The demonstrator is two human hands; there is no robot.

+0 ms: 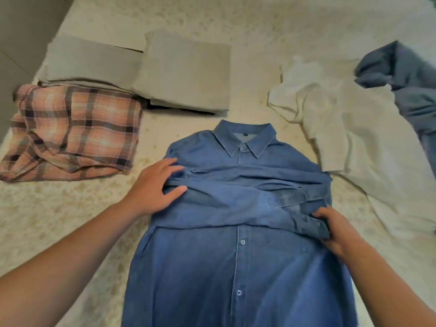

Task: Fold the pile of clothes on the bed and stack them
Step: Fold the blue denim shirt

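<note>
A blue denim shirt [236, 256] lies buttoned and face up in the middle of the bed, collar at the far end. Both its sleeves are folded across the chest. My left hand [153, 187] rests on the shirt's left edge with fingers spread flat and the thumb over the sleeve fold. At the shirt's right edge, my right hand [335, 230] grips the cuff of the folded sleeve with curled fingers.
At the far left lie a folded pink plaid garment [73, 133] and two folded grey-beige pieces [89, 64] [188, 72]. At the right, a crumpled white garment [354, 119] and a grey-blue one [410, 83] lie unfolded. The bed cover [59, 204] is cream and speckled.
</note>
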